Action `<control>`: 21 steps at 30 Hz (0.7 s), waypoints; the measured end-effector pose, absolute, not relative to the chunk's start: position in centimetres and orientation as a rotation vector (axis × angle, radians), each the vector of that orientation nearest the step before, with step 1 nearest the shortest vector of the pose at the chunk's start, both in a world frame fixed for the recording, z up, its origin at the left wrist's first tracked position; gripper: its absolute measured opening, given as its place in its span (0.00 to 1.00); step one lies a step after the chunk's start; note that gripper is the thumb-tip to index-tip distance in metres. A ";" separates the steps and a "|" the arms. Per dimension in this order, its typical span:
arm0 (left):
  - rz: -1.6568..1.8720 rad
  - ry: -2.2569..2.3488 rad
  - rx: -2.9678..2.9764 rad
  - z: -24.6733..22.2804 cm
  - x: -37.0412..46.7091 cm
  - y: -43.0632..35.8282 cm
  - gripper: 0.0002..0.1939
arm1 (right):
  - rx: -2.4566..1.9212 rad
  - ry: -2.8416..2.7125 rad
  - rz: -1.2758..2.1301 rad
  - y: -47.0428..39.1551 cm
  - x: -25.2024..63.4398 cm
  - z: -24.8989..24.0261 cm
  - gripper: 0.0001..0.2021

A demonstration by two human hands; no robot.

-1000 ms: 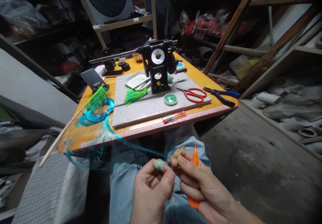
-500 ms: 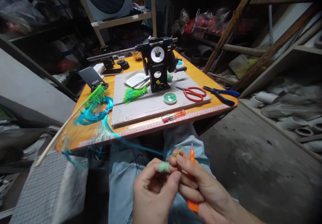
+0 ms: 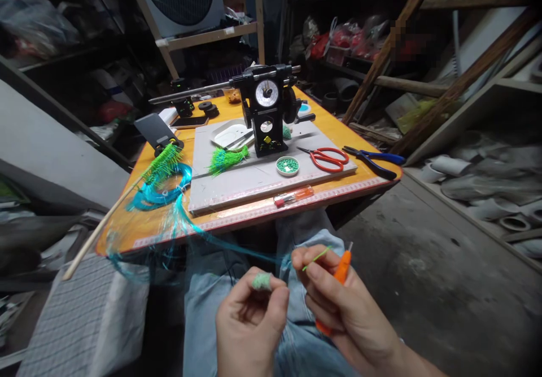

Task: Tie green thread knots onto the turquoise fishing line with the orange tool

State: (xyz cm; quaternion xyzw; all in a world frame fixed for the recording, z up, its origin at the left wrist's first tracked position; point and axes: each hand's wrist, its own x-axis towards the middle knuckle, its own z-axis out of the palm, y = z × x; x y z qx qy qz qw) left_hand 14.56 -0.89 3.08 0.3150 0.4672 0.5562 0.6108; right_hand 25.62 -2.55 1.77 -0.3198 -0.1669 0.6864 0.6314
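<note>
My left hand (image 3: 252, 320) is closed in a pinch above my lap, thumb against index finger. Green tape (image 3: 261, 281) wraps that index finger. Whatever the pinch holds is too small to make out. To its right, apart from it, my right hand (image 3: 334, 292) pinches a short bright green strand (image 3: 317, 257) between thumb and fingers. The same hand grips a tool with an orange handle (image 3: 342, 267), its thin metal tip pointing up. Fine blue filaments (image 3: 228, 244) run from the table edge towards my right hand; their end is hidden.
On the orange table (image 3: 330, 191) stands a black winding machine (image 3: 269, 112). Around it are red-handled scissors (image 3: 328, 159), pliers (image 3: 372, 159), a dish of green beads (image 3: 287, 166), a green bristly bundle (image 3: 228, 158), a blue filament coil (image 3: 161, 191) and a wooden stick (image 3: 93, 239).
My hands have moved apart: the left slightly left, the right slightly right. The green strand and the orange-handled tool now tilt more to the right.
</note>
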 end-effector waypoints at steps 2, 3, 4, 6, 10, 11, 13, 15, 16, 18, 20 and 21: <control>1.320 1.086 0.676 3.1 14.7 -0.9 0.13 | -0.738 -0.424 1.553 -2.6 25.4 1.7 0.04; 1.337 1.080 0.658 3.1 14.8 -0.9 0.13 | -0.734 -0.424 1.558 -2.5 25.2 1.7 0.04; 1.352 1.067 0.646 3.0 14.9 -0.9 0.14 | -0.725 -0.416 1.565 -2.5 25.0 1.6 0.04; 1.373 1.038 0.626 2.9 15.0 -0.8 0.13 | -0.706 -0.399 1.567 -2.4 24.7 1.7 0.04; 1.386 0.999 0.624 2.6 14.9 -0.7 0.12 | -0.676 -0.443 1.473 -2.5 24.3 1.5 0.02; 1.391 1.003 0.619 2.6 14.9 -0.7 0.12 | -0.684 -0.478 1.442 -2.6 24.3 1.5 0.02; 1.395 1.022 0.596 2.8 15.0 -0.7 0.13 | -0.717 -0.556 1.392 -2.7 24.3 1.4 0.02; 1.386 1.040 0.576 3.0 15.1 -0.8 0.14 | -0.750 -0.628 1.351 -2.7 24.4 1.4 0.01; 1.377 1.043 0.574 3.2 15.2 -0.9 0.14 | -0.760 -0.655 1.329 -2.7 24.4 1.4 0.00; 1.354 1.039 0.582 3.3 15.2 -1.0 0.13 | -0.771 -0.694 1.290 -2.6 24.5 1.5 0.01; 1.319 1.023 0.606 3.3 15.0 -1.1 0.12 | -0.765 -0.723 1.277 -2.5 24.6 1.6 0.02; 1.299 1.012 0.622 3.3 14.9 -1.1 0.12 | -0.757 -0.733 1.282 -2.4 24.7 1.7 0.02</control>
